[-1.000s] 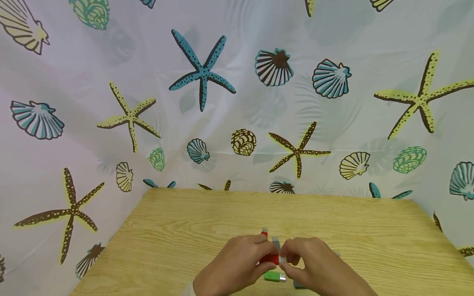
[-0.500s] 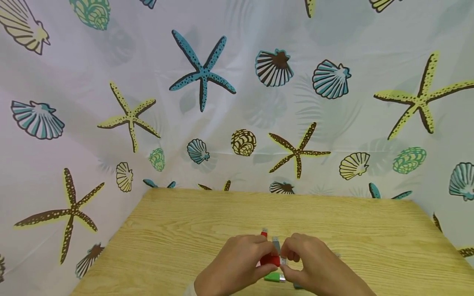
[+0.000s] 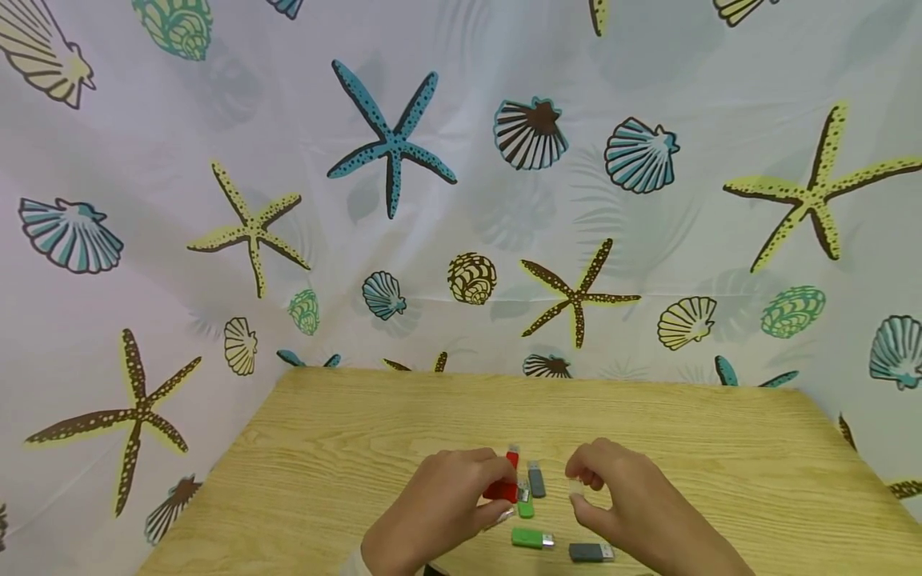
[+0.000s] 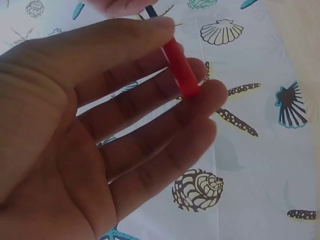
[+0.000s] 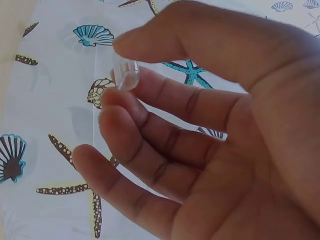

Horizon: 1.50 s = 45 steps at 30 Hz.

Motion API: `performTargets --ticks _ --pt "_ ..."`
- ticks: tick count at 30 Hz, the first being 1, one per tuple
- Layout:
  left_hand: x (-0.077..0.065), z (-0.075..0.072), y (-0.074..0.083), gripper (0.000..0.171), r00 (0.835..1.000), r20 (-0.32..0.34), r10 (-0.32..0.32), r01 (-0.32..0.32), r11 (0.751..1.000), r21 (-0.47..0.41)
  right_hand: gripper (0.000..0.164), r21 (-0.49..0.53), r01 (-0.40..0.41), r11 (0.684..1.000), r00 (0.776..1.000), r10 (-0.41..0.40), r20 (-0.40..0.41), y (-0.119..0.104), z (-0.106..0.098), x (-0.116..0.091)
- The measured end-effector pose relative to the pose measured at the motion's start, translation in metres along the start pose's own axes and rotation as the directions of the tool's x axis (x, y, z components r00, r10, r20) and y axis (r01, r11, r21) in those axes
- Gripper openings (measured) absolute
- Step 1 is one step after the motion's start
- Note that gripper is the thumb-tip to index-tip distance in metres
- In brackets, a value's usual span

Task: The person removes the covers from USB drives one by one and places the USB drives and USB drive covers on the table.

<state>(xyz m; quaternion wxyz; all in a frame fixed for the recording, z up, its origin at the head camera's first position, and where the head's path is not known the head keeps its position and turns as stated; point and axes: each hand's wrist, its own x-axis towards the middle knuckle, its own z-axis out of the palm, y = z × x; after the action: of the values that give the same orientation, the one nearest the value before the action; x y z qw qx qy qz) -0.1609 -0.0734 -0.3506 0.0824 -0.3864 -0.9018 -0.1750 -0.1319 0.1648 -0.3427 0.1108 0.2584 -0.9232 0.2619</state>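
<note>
Red USB stick (image 3: 500, 492), clear cap (image 5: 128, 75) already off: left grip (image 3: 448, 498) pinches stick, right grip (image 3: 628, 494) pinches cap; other sticks (image 3: 527, 538): cannot tell whether capped.

Shell-print white cloth (image 3: 468, 208), wood-grain table (image 3: 338, 432)

I get six USB sticks, two per color. Two reds: a held red stick (image 3: 499, 490) in the left hand (image 3: 441, 504), plus a far red stick (image 3: 512, 457) on the table (image 3: 360, 424). Two greens: a farther green stick (image 3: 526, 510) and a nearer green stick (image 3: 528, 538). Two greys: a far grey stick (image 3: 536, 482), then a near grey stick (image 3: 587, 552) off to the right. Could be a seventh, but that silvery bit (image 3: 507, 514) by the left hand is mostly hidden, so can't tell. Clear caps: just one clear cap (image 5: 126, 75), in the right hand (image 3: 625, 488). Hands, two; table, one; shell-print cloth (image 3: 468, 200), one.
</note>
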Motion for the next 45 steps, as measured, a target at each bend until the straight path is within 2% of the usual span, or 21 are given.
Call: performTargets --ticks 3,6,10,13,18,22,25,28,33,38,42,45 --pt "0.0 0.002 -0.004 0.016 1.0 -0.02 -0.018 0.019 0.999 0.045 0.02 -0.018 -0.039 0.999 0.999 0.039 -0.017 0.007 -0.005 -0.002" --pt "0.0 0.003 -0.01 0.015 0.998 -0.041 -0.044 0.047 0.995 0.087 0.018 -0.046 -0.126 0.991 0.992 0.125 -0.024 0.019 -0.012 -0.007" --pt "-0.001 -0.001 -0.024 0.014 0.992 -0.049 -0.114 0.118 0.989 0.087 0.016 -0.079 -0.235 0.969 0.972 0.231 -0.051 0.043 -0.021 -0.018" --pt "-0.006 -0.006 -0.038 0.014 0.98 -0.062 -0.189 0.193 0.979 0.07 0.015 -0.086 -0.301 0.95 0.954 0.299 -0.039 0.065 -0.025 -0.027" --pt "-0.017 -0.011 -0.059 0.014 0.951 -0.068 -0.301 0.305 0.949 0.077 0.013 -0.085 -0.432 0.898 0.898 0.437 0.049 0.102 -0.037 -0.044" --pt "-0.024 -0.013 -0.07 0.014 0.938 -0.027 -0.347 0.348 0.936 0.062 0.017 -0.079 -0.512 0.855 0.848 0.518 0.11 0.131 -0.05 -0.061" --pt "-0.028 -0.013 -0.079 0.015 0.928 -0.001 -0.373 0.373 0.926 0.051 0.025 -0.075 -0.567 0.82 0.812 0.572 0.117 0.15 -0.057 -0.075" --pt "-0.03 -0.011 -0.088 0.015 0.911 0.016 -0.412 0.412 0.91 0.044 0.035 -0.077 -0.608 0.79 0.783 0.613 0.102 0.165 -0.061 -0.086" --pt "-0.035 -0.005 -0.104 0.017 0.872 0.039 -0.488 0.487 0.873 0.022 0.036 -0.095 -0.628 0.772 0.77 0.635 0.068 0.182 -0.061 -0.1" --pt "-0.04 0.003 -0.117 0.019 0.828 0.061 -0.558 0.558 0.83 0.017 0.034 -0.091 -0.662 0.744 0.738 0.668 0.096 0.194 -0.057 -0.105" --pt "-0.043 0.01 -0.125 0.022 0.801 0.066 -0.596 0.594 0.803 0.047 0.036 -0.085 -0.696 0.713 0.699 0.7 0.146 0.202 -0.053 -0.111" --pt "-0.044 0.016 -0.131 0.024 0.777 0.064 -0.626 0.622 0.78 0.075 0.038 -0.068 -0.711 0.7 0.682 0.71 0.177 0.207 -0.05 -0.115"
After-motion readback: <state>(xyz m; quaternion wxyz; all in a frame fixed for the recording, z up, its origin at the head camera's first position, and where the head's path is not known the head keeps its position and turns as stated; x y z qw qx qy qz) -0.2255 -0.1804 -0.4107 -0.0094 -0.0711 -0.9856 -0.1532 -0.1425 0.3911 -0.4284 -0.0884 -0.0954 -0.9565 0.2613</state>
